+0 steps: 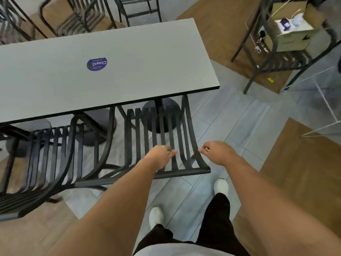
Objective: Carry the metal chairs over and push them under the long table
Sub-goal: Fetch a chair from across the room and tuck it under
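Note:
A long grey table (129,52) with a purple sticker (97,64) stretches across the upper left. Two black slatted metal chairs stand at its near side with their seats tucked under the edge. The right chair (184,171) shows its curved back and top rail toward me. The left chair (46,154) stands close beside it. My left hand (159,157) lies over the right chair's back slats, fingers loosely bent and not wrapped around anything. My right hand (217,152) hovers just off the back's right edge, fingers apart, holding nothing.
More metal chairs (77,17) stand beyond the table's far side. At the upper right another chair (276,61) carries a cardboard box (291,28). A clear panel on a thin white frame (323,100) stands at the right. Round black table bases (160,115) sit under the table.

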Demonstrator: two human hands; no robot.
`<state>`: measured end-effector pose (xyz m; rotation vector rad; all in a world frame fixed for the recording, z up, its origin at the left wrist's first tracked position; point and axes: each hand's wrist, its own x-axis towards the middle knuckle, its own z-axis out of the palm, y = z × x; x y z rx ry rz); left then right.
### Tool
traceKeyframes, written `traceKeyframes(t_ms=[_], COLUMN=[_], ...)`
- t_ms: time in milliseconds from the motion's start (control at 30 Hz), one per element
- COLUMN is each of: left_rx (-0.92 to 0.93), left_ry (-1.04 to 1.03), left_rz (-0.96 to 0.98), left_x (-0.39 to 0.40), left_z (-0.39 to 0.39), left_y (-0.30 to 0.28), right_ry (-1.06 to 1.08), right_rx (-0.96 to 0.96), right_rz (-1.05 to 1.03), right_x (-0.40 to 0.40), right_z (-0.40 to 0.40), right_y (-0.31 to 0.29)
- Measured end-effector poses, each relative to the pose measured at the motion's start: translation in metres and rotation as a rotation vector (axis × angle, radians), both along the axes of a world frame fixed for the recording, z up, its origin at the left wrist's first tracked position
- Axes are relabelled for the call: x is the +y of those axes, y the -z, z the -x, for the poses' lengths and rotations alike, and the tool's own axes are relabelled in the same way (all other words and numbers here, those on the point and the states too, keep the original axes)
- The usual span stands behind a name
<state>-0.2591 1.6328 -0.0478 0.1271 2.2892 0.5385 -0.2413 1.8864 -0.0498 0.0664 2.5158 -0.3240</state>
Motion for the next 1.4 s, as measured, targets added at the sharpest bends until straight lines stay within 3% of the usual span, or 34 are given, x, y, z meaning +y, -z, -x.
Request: traceKeyframes(t_ms=[400, 767, 1067, 1400], left_rx=[0.014, 0.056, 0.197, 0.173], left_ry=[-0.162, -0.185, -0.245, -0.165], left_rz=[-0.023, -0.015, -0.044, -0.012], left_x=[0.208, 0.3, 0.352, 0.39], left_z=[0.096, 0.202, 0.383, 0.602], left_y=[-0.009, -0.02, -0.029, -0.041], right_ry=[-0.124, -0.133, -0.167, -0.056], right_rx=[-0.109, -0.005, 0.027, -0.04], right_rz=[-0.036, 0.045, 0.064, 0.078], right_x=[0.207, 0.278, 0.31, 0.367], right_z=[0.112, 0.286, 0.474, 0.654], right_y=[-0.001, -0.045, -0.051, -0.055])
